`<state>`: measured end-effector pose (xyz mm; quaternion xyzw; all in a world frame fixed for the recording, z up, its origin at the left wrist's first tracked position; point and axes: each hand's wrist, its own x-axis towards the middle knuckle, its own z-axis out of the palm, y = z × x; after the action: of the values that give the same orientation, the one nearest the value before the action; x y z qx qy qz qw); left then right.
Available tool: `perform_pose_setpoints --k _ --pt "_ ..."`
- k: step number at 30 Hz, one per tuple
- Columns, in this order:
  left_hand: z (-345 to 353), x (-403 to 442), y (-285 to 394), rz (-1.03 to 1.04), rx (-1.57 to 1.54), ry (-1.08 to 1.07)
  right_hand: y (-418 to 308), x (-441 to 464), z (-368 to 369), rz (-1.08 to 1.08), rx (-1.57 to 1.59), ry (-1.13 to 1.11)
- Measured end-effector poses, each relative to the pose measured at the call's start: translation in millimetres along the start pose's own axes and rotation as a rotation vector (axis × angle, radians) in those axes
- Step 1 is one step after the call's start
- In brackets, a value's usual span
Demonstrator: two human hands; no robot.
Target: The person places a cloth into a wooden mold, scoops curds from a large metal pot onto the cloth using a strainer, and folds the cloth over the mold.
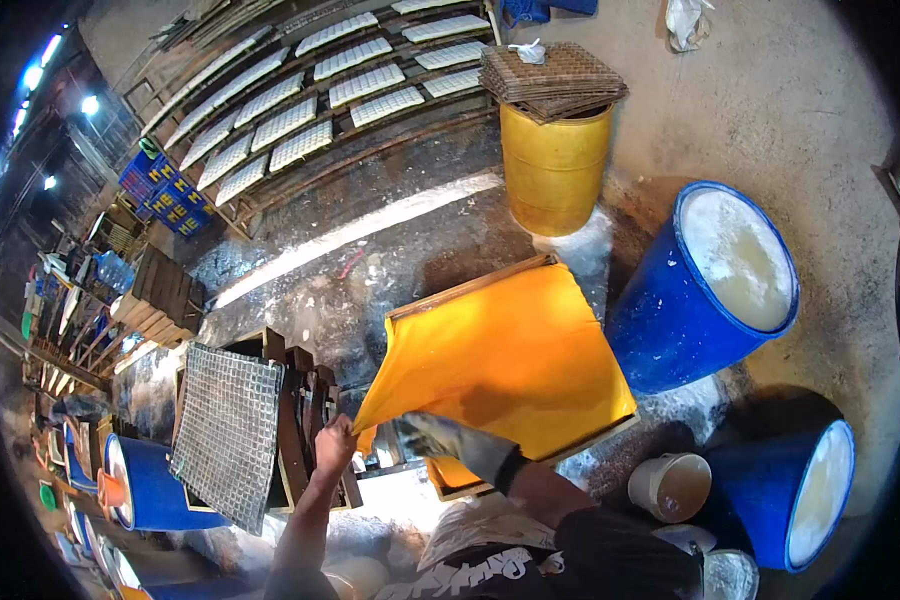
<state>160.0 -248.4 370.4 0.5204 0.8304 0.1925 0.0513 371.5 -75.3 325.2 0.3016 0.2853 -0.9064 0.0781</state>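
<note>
A bright yellow-orange sheet [510, 350] is spread over a shallow wooden frame [470, 285], with one near corner pulled out to the left. My left hand [336, 442] is bare and closed in a fist around that corner. Against the sheet's near edge, just right of the fist, is my right hand [450, 440] in a dark, dirty glove. Its fingers point left and look blurred, so their grip cannot be made out. The wooden frame shows along the sheet's far and near edges.
Left of the sheet, a wire mesh panel [228, 430] leans on wooden frames [295, 440]. Blue drums [660, 310] and a white bucket [670, 487] stand at right. Behind are a yellow drum [555, 170] topped with stacked mesh panels [555, 75] and a rack of white trays [370, 85].
</note>
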Motion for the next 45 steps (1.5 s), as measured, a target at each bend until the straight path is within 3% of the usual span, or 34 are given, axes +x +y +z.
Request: perform_pose_setpoints --k 2,5,8,11,12,14,16,18,20,21,24,26,30,33,35,37,39,41,43,45 --pt "-17.5 -12.6 3.6 -0.023 0.064 0.029 -8.5 54.9 -23.9 -0.065 0.318 -0.082" --pt "-25.2 -28.0 1.2 -0.131 0.099 0.020 -92.8 -9.3 -43.1 -0.706 0.450 0.154" --pt "-6.0 -40.8 -11.2 -0.224 0.129 0.012 -133.7 -51.2 -161.6 -0.939 0.366 0.458" --pt "23.4 -50.0 -8.3 -0.227 0.113 0.053 -141.2 -162.0 -247.5 -1.202 -0.016 0.910" --pt "49.0 -54.8 -20.3 -0.245 0.165 0.001 -139.5 -181.4 -294.8 -1.155 0.128 0.906" --pt "82.4 -58.2 -10.8 -0.238 0.219 -0.111 -124.5 -215.7 -397.5 -1.086 0.488 0.644" --pt "117.1 -59.6 3.7 -0.255 0.259 -0.160 -120.5 -266.2 -424.5 -1.042 0.563 0.545" --pt "135.8 -54.3 22.8 -0.276 0.230 -0.181 -122.6 -297.1 -424.6 -0.839 0.599 1.118" --pt "146.7 -50.0 33.4 -0.254 0.175 -0.203 -113.1 -309.3 -453.8 -0.716 0.453 1.163" --pt "149.9 -43.3 40.6 -0.374 0.196 -0.347 -104.0 -312.9 -470.1 -0.599 0.320 1.198" --pt "168.4 -45.7 37.6 -0.347 0.173 -0.409 -86.7 -311.6 -470.5 -0.588 0.229 1.164" --pt "163.6 -40.1 46.3 -0.513 0.211 -0.565 -82.5 -299.4 -444.5 -0.598 0.191 1.173" --pt "146.0 -63.9 29.8 -0.534 0.110 -0.634 -57.6 -269.9 -425.2 -0.670 0.086 1.042" --pt "132.1 -111.3 7.5 -0.673 0.136 -0.563 -76.2 -271.5 -335.6 -0.543 0.053 1.062" --pt "121.0 -155.4 -16.6 -0.777 -0.052 -0.416 -63.9 -257.5 -332.2 -0.625 0.028 0.837" --pt "104.1 -182.0 -26.7 -0.959 -0.315 0.443 -77.3 -249.6 -253.5 -0.645 0.036 0.992" --pt "67.6 -194.6 -44.0 -1.251 -0.112 1.001 -83.7 -229.9 -244.6 -0.596 -0.030 0.957" --pt "22.5 -215.9 -64.4 -1.389 -0.156 1.306 -88.2 -193.0 -249.3 -0.583 -0.055 0.911" --pt "2.2 -241.6 -120.7 -1.350 0.006 1.526 -93.5 -157.2 -239.4 -0.505 -0.056 0.828" --pt "-29.1 -260.1 -149.8 -1.368 -0.153 1.410 -91.7 -115.7 -202.9 -0.535 -0.110 0.799"
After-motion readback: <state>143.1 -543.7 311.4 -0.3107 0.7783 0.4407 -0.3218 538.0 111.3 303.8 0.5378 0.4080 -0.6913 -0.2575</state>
